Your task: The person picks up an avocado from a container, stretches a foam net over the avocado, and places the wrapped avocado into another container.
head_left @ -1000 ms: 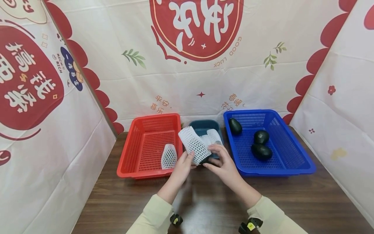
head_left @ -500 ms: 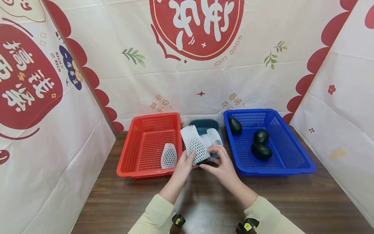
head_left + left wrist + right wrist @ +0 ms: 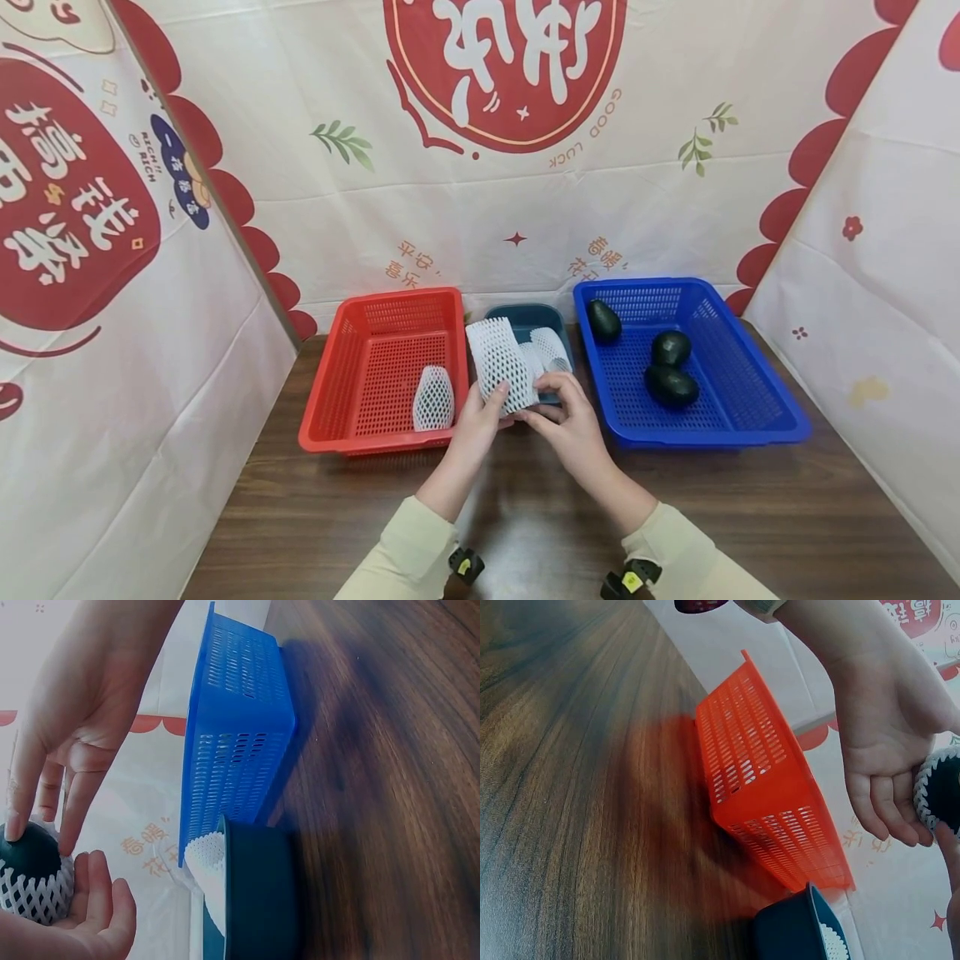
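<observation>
My left hand (image 3: pixel 480 412) holds a dark avocado (image 3: pixel 34 853) inside a white foam net sleeve (image 3: pixel 501 367), whose loose part stands up above the fingers. In the left wrist view the avocado's bare end shows at the sleeve's mouth. Thumb and fingers of my right hand (image 3: pixel 573 421) pinch the sleeve's rim around that end. From the head view the avocado is hidden by the net and hands. Right behind them, a dark teal bin (image 3: pixel 517 312) holds more white foam nets (image 3: pixel 551 346).
To the left stands a red basket (image 3: pixel 322 392) with one net-wrapped avocado (image 3: pixel 433 400) in it. A blue basket (image 3: pixel 712 437) on the right contains 3 bare avocados (image 3: pixel 671 387). All rest on a brown wooden table (image 3: pixel 540 533), with printed cloth behind and at the sides.
The sleeve has turned more upright and shifted slightly right. The dark avocado end below its rim has gone from sight in the head view. Both hands have stayed on it.
</observation>
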The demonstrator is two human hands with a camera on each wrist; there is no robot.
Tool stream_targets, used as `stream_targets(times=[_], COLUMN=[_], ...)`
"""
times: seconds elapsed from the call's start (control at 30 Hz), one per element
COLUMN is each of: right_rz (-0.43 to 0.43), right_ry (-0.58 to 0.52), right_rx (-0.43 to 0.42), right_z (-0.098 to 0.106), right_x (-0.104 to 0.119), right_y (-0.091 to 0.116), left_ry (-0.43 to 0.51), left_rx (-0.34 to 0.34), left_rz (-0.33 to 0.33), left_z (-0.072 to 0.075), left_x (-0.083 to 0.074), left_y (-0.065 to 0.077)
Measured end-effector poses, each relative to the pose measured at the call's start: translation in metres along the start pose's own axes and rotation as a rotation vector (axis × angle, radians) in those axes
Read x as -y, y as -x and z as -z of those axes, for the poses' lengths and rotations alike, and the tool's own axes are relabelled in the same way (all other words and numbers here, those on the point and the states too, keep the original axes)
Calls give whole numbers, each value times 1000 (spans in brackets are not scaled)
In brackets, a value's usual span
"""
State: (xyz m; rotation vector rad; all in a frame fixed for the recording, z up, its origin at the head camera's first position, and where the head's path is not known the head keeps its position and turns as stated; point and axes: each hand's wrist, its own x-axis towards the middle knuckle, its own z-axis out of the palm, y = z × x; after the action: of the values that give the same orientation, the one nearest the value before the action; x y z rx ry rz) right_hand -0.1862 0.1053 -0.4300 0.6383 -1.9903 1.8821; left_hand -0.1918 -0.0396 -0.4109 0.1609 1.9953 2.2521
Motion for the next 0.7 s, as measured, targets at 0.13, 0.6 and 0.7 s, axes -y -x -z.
stream_targets(times=[0.13,0.6,0.7], right_rz=[-4,55,93], right_ry=[11,160,234], right_rx=[-13,51,39], right_z=[0,6,11], right_x=[-3,6,0], right_y=[1,-1,-1], left_ry=[17,23,14], left_rx=[-7,-49,-61], left_rz=[6,-5,6], left_z=[2,8,9], left_x=[11,18,12], left_y=[-7,-11,-7])
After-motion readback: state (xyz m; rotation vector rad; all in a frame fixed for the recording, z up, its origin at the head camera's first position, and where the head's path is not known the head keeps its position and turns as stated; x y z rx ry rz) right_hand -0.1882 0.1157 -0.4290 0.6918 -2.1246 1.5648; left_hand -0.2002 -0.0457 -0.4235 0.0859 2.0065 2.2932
